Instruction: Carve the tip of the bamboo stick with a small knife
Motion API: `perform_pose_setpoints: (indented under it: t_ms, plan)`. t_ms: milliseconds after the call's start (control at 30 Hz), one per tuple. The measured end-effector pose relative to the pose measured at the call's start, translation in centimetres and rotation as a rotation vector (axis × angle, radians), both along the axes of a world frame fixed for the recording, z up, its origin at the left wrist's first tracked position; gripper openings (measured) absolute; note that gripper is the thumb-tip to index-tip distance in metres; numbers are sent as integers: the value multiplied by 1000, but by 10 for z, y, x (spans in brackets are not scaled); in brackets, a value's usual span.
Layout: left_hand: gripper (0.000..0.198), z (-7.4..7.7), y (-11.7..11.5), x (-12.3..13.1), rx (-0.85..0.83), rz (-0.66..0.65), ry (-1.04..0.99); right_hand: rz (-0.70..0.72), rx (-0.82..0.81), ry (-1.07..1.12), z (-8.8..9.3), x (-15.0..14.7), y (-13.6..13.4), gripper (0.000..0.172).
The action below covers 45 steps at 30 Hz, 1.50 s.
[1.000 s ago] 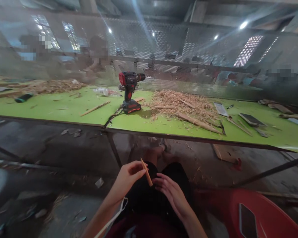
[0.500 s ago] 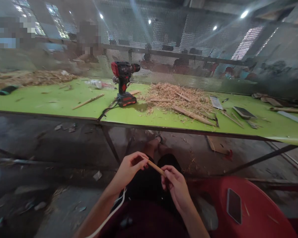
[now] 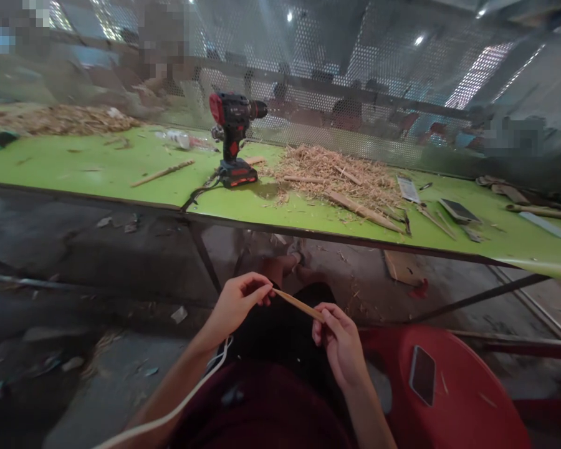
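Pinching a slim, tapered wooden stick at both ends, bare hands, thin tangled shavings beyond.

Seated at a green worktop, the person holds a slim wooden stick low in front: the left hand pinches its thin end, the right hand grips the other. Up on the worktop I can see a red-and-black drill standing upright, near a heap of pale shavings. A phone lies on the red stool to the right, and a white cord crosses the left forearm.
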<state>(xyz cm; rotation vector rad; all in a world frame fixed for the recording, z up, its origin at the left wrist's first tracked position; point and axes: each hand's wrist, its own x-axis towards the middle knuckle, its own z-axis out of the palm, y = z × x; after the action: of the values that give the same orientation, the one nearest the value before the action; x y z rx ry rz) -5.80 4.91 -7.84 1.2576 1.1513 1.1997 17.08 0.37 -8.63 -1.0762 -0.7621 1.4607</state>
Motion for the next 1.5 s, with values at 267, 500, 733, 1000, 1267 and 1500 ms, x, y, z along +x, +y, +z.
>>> perform_pose_setpoints:
  t_ms: [267, 500, 733, 1000, 1267, 1500]
  plan:
    - [24, -2, 0, -3, 15, 2, -45, -13, -17, 32, -3, 9, 5, 26]
    - [23, 5, -3, 4, -11, -102, -47, 2, -23, 23, -1, 9, 5, 27]
    - [19, 0, -2, 2, 13, -89, 8, -3, -18, 17, -9, 8, 6, 27]
    - [16, -3, -1, 4, 30, -123, 37, -14, -29, -9, -17, 12, 7, 28]
    - [13, -7, -1, 5, 63, -92, 169, -43, -46, -22, -11, 10, 2, 29]
    - [14, -10, -1, 2, 65, -70, 196, -58, -47, -24, -11, 11, 2, 31]
